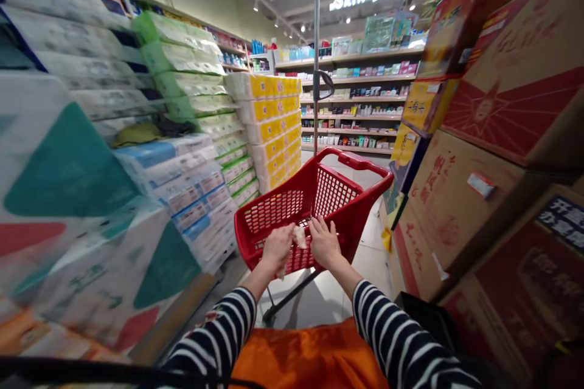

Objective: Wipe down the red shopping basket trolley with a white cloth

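Note:
A red plastic shopping basket (274, 202) on a dark wheeled frame (296, 289) stands tilted in front of me, its mesh walls showing and its handle at the far side. My left hand (277, 248) is closed around a crumpled whitish cloth or tissue (300, 237), part of which sticks out toward the right. Over the basket's near side lies my right hand (325, 244), its fingers stretched out and apart, close to the cloth. Whether the right fingertips touch the basket or cloth I cannot tell.
Stacked tissue packs (269, 127) line the left side. Cardboard cartons (465, 188) pile up on the right. A metal pole (316, 42) rises just behind the basket. Product shelves (360, 99) stand at the back, beyond a pale tiled floor (371, 267).

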Demonstrator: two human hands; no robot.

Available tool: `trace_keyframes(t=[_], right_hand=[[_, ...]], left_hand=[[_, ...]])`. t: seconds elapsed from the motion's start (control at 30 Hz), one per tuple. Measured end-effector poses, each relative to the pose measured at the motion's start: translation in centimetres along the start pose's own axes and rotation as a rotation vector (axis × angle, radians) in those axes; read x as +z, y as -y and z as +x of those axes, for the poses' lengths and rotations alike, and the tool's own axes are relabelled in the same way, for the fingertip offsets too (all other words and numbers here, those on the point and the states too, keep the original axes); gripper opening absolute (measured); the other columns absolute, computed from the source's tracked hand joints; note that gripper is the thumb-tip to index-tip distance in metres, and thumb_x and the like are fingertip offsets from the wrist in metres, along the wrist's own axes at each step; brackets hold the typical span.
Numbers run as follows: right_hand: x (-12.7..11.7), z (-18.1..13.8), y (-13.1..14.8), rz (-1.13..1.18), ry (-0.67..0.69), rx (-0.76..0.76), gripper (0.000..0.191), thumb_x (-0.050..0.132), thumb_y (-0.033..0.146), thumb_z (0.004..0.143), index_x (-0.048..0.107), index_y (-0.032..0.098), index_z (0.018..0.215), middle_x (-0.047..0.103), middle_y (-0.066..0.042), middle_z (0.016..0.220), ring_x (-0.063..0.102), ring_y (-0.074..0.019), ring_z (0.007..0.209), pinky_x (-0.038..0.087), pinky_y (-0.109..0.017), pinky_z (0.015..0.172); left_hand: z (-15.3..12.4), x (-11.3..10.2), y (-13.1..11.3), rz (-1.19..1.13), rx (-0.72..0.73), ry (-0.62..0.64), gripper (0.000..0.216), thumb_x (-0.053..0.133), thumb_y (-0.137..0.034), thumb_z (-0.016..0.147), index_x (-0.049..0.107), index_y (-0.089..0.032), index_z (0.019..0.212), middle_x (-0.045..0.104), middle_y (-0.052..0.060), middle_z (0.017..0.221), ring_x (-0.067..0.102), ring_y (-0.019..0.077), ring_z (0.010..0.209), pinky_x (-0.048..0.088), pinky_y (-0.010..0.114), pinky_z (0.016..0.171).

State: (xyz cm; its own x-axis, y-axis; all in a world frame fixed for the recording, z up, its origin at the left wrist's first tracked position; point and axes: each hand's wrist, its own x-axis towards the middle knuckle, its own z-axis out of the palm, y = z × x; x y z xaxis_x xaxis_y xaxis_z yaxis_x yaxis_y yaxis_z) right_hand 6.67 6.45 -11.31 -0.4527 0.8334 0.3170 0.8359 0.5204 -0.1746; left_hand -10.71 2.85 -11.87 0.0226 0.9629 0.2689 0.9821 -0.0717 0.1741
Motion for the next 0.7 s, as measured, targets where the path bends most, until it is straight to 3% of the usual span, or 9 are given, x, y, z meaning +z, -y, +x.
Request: trace_keyframes(t=[0.07, 0.13, 0.3, 0.4, 0.57, 0.7], right_hand=[[0.5, -0.6, 0.3, -0.007, 0.012, -0.032, 0.051, 0.033, 0.013, 0.084, 0.039, 0.016, 0.135, 0.034, -0.009, 0.144, 0.020, -0.0236, 0.136, 0.013, -0.056, 0.107], [0.5, -1.0, -0.3, -0.024, -0.001, -0.066, 0.053, 0.032, 0.010, 0.083, 0.038, 0.018, 0.136, 0.033, -0.008, 0.144, 0.020, -0.0221, 0.136, 0.011, -0.057, 0.107], [-0.1, -1.1, -2.8, -0.062, -0.014, -0.062, 0.057, 0.034, 0.009, 0.081, 0.035, 0.017, 0.137, 0.030, -0.007, 0.146, 0.018, -0.0213, 0.137, 0.008, -0.056, 0.108], [-0.2, -1.1, -2.8, -0.080, 0.006, 0.029, 0.059, 0.036, 0.009, 0.079, 0.034, 0.013, 0.138, 0.027, -0.008, 0.147, 0.015, -0.0229, 0.137, 0.008, -0.056, 0.108], [1.3, -2.2, -1.1, -0.020, -0.012, 0.123, 0.061, 0.039, 0.009, 0.077, 0.036, 0.014, 0.138, 0.022, -0.011, 0.148, 0.013, -0.0287, 0.137, 0.019, -0.055, 0.106], [1.8, -2.4, -3.1, 0.057, -0.002, 0.108, 0.061, 0.040, 0.005, 0.074, 0.041, 0.011, 0.135, 0.026, -0.013, 0.147, 0.014, -0.0274, 0.138, 0.029, -0.044, 0.105]], left_hand=[[0.0, 0.1, -1.2, 0.027, 0.011, 0.008, 0.034, 0.038, -0.024, 0.087, 0.053, -0.020, 0.118, 0.061, 0.008, 0.110, 0.052, 0.0196, 0.098, 0.040, 0.032, 0.086], [-0.7, 0.0, -0.8, 0.066, 0.028, 0.022, 0.030, 0.038, -0.021, 0.086, 0.057, -0.019, 0.110, 0.062, 0.008, 0.105, 0.053, 0.0204, 0.095, 0.040, 0.034, 0.083], [-4.9, -0.5, 4.2, 0.058, 0.146, 0.032, 0.029, 0.040, -0.018, 0.084, 0.057, -0.016, 0.107, 0.063, 0.007, 0.101, 0.055, 0.0202, 0.095, 0.039, 0.035, 0.087], [-6.5, -0.3, 5.3, -0.007, 0.187, -0.013, 0.031, 0.041, -0.017, 0.084, 0.054, -0.017, 0.111, 0.062, 0.008, 0.107, 0.055, 0.0198, 0.100, 0.039, 0.037, 0.092], [-5.8, 1.5, 1.3, -0.147, 0.171, -0.029, 0.044, 0.042, -0.006, 0.075, 0.051, -0.018, 0.116, 0.057, 0.009, 0.119, 0.052, 0.0186, 0.110, 0.039, 0.036, 0.098], [-4.7, 2.6, -1.9, -0.257, 0.187, 0.001, 0.041, 0.045, -0.008, 0.074, 0.051, -0.017, 0.113, 0.056, 0.009, 0.121, 0.051, 0.0185, 0.112, 0.040, 0.035, 0.099]])
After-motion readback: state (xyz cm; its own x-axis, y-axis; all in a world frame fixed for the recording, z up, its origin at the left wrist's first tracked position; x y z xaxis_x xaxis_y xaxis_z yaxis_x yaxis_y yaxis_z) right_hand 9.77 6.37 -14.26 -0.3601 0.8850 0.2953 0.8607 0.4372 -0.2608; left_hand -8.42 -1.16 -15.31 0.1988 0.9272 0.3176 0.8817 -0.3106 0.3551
